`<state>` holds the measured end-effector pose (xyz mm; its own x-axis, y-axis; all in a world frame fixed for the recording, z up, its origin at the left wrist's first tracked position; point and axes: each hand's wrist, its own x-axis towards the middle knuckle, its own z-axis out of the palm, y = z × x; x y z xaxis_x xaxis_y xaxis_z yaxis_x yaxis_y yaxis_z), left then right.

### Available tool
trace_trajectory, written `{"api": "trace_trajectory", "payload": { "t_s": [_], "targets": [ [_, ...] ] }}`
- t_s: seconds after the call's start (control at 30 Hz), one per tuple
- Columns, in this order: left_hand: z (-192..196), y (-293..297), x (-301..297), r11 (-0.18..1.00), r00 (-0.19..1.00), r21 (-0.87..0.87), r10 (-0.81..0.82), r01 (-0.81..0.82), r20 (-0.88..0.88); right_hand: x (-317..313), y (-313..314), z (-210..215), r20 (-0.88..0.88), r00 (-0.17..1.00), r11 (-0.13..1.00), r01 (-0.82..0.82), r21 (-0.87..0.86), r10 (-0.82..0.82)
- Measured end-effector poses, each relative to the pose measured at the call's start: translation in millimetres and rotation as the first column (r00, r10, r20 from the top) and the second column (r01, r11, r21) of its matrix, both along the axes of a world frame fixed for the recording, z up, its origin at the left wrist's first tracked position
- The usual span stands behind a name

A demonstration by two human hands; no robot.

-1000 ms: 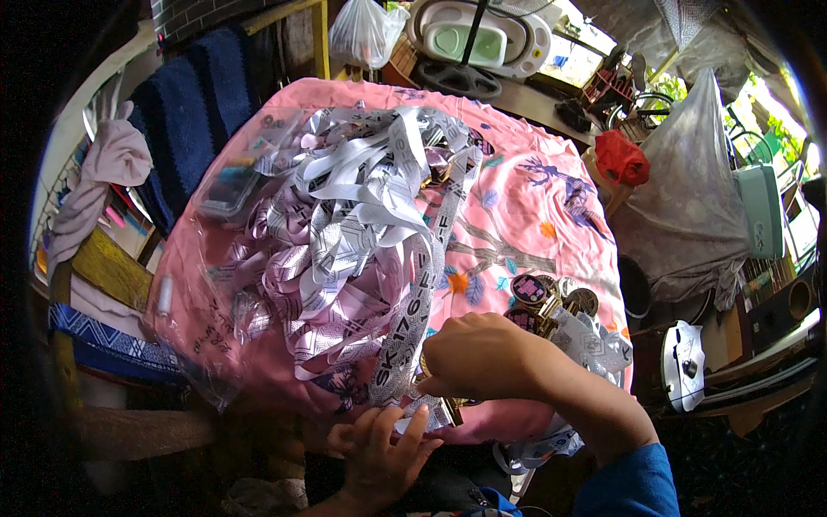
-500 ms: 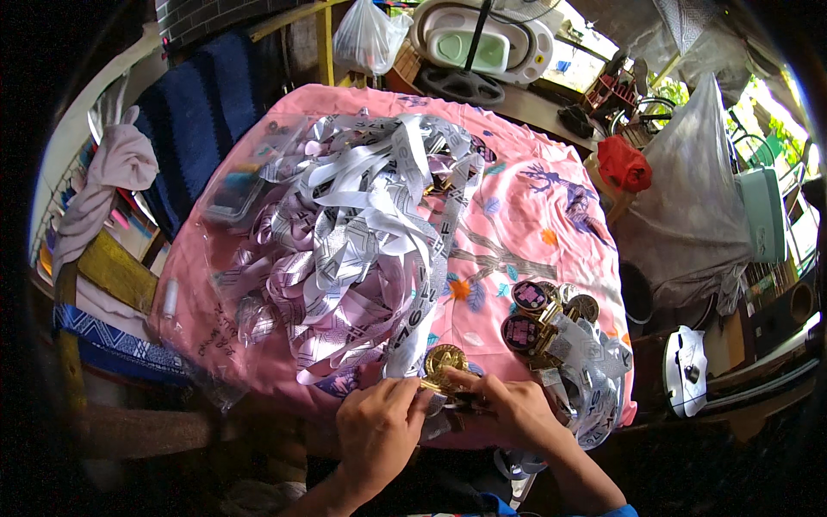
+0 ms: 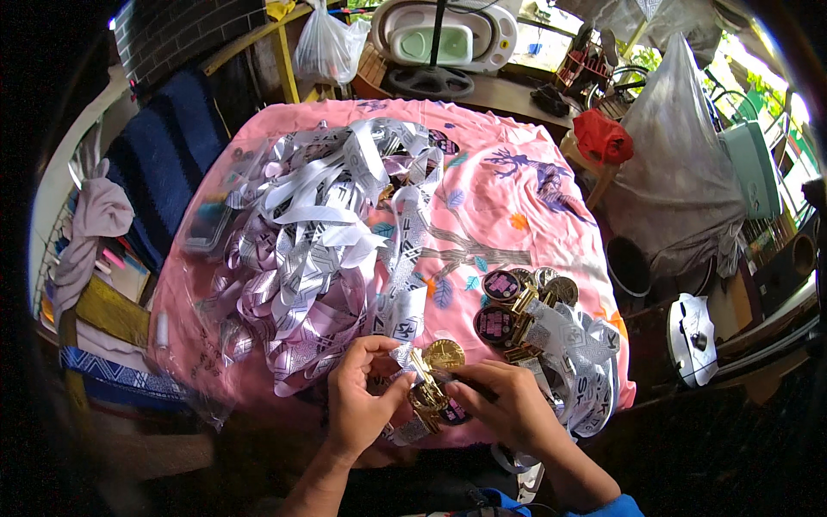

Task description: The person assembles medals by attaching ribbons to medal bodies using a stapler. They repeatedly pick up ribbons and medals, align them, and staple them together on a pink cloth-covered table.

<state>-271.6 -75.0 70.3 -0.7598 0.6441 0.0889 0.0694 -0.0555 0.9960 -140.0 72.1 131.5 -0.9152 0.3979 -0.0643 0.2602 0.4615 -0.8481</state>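
Both hands meet at the near edge of a table covered with a pink patterned cloth (image 3: 525,215). My left hand (image 3: 362,401) pinches a white patterned ribbon and a gold medal (image 3: 428,396) at its end. My right hand (image 3: 504,405) grips the same medal from the right. A second gold medal (image 3: 444,352) lies just above the fingers. A big heap of white and grey ribbons (image 3: 319,233) covers the left half of the cloth. Finished medals with ribbons (image 3: 525,310) are stacked to the right of my hands.
Folded dark blue cloth (image 3: 164,164) and other fabrics lie left of the table. A white plastic tub (image 3: 444,34) and a clear bag (image 3: 323,52) stand beyond the far edge. A red bag (image 3: 603,138) and a large translucent bag (image 3: 680,181) hang at the right.
My left hand rose from below the table edge to join the right at the medal. The right hand drew back from the ribbon strip toward me. The view shifted slightly.
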Motion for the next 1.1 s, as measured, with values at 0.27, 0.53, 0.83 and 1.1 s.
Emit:
{"api": "trace_trajectory", "payload": {
  "t_s": [0.27,0.53,0.83,1.1],
  "targets": [
    [13,4,-6,0.996,0.984,0.041,-0.083,0.078,0.155,-20,8,-7,-0.013,0.990,0.985,0.136,-0.106,-0.138],
    [21,13,-23,0.962,0.957,0.161,-0.247,0.222,0.155,-42,33,-22,-0.155,0.978,0.784,0.015,-0.620,-0.141],
    [37,13,-34,0.888,0.874,0.083,-0.460,0.452,0.158,-42,31,-2,-0.257,0.961,0.964,0.159,0.214,-0.102],
    [40,16,-36,0.876,0.867,0.032,-0.481,0.481,0.128,-10,11,11,-0.073,0.962,0.963,0.268,0.045,-0.264]
  ]
}}
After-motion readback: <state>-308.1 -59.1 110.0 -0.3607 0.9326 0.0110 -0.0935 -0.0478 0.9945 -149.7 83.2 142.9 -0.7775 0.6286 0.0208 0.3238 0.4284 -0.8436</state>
